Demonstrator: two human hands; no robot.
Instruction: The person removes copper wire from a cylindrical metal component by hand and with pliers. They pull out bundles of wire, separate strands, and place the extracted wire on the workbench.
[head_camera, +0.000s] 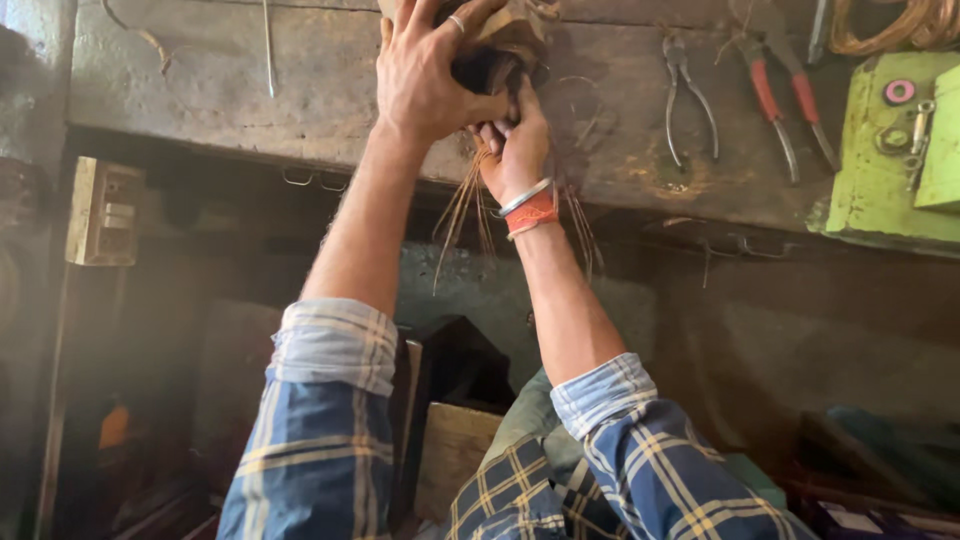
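**Up close: two hands on a wound bundle at the near edge of the surface**

Right at the near edge of the worn wooden surface (300, 90) sits a dark, cloth-wrapped bundle (505, 45) with thin copper-coloured wire strands (465, 205) hanging from its underside over that edge. The left hand (430, 75) is clamped over the bundle's top and left side, fingers curled round it, a ring on one finger. The right hand (520, 150) comes from below, its grip closed, fingertips pinched into the bundle's underside where the strands come out; a metal bangle and an orange band (530, 212) circle the wrist. Both forearms are bare, with blue checked sleeves rolled up.

Farther along the surface, toward its right end, lie plain steel pliers (690, 95) and, just beside them, red-handled pliers (790, 100). At the far right corner stands a green metal block (870, 180), with coiled copper wire (900, 25) behind it. Below the left end of the surface hangs a small box (105, 210).
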